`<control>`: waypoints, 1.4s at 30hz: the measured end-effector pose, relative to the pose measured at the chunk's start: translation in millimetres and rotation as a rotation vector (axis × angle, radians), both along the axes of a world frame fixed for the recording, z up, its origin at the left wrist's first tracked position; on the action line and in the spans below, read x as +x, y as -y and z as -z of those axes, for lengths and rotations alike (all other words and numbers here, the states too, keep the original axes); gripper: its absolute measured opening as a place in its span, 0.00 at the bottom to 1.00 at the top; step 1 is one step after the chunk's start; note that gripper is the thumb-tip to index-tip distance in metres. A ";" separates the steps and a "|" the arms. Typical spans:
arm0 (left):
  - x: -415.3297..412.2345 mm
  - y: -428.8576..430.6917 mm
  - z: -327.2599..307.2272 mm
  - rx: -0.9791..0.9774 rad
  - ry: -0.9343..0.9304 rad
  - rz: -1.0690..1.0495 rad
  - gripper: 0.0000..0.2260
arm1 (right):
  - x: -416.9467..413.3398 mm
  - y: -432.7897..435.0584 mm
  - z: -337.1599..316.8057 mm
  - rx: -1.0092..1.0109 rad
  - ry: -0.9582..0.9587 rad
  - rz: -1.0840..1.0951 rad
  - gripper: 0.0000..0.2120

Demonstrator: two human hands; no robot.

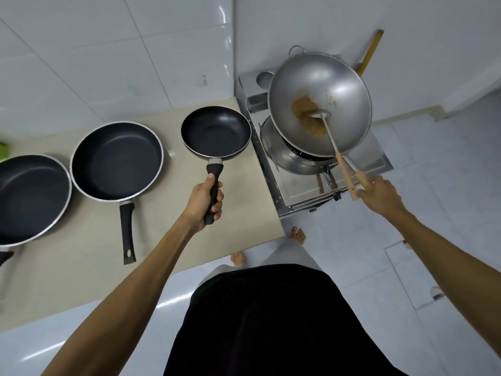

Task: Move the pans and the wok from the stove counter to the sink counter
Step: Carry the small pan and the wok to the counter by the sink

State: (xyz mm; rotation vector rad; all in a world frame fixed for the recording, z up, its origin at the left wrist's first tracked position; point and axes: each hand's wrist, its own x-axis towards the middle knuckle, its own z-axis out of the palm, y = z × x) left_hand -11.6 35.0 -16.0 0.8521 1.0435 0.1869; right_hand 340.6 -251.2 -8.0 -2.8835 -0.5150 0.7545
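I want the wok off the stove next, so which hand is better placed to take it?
Right, probably. The right hand is already at the wooden handles by the wok, while the left hand is closed on the small pan handle.

Both arms are bare to the frame edge, no sleeves, watch or rings showing. A black top covers the torso, above light grey trousers. The feet are bare.
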 end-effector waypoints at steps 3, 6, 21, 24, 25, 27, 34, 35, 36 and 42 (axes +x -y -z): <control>-4.3 7.2 -2.4 -0.024 0.019 -0.051 0.17 | 0.8 -11.0 -5.9 0.028 -0.053 0.045 0.27; -1.4 14.2 -3.2 -0.036 0.026 -0.087 0.17 | 7.0 -11.3 -6.9 0.051 -0.139 0.074 0.29; 61.9 70.9 -11.8 -0.083 0.024 -0.255 0.17 | 73.7 -9.6 17.8 0.175 -0.528 0.166 0.27; 84.0 88.0 -15.9 -0.084 0.022 -0.297 0.17 | 85.0 -4.9 21.8 0.178 -0.646 0.200 0.28; 91.0 94.0 -17.1 -0.083 0.019 -0.306 0.17 | 87.5 -2.9 24.6 0.192 -0.675 0.207 0.28; 104.8 105.5 -19.4 -0.081 0.012 -0.320 0.17 | 91.3 1.1 31.0 0.232 -0.741 0.222 0.28; 140.4 138.0 -19.0 -0.133 0.000 -0.401 0.17 | 109.1 7.8 55.9 0.365 -1.064 0.378 0.29; 143.7 141.2 -18.0 -0.135 0.000 -0.417 0.17 | 111.2 6.0 58.8 0.376 -1.101 0.386 0.29; 146.8 144.2 -17.0 -0.134 -0.004 -0.435 0.17 | 112.5 3.8 61.4 0.383 -1.138 0.395 0.29; 157.9 162.2 -14.9 -0.129 0.001 -0.558 0.18 | 116.0 -2.2 69.4 0.413 -1.261 0.391 0.27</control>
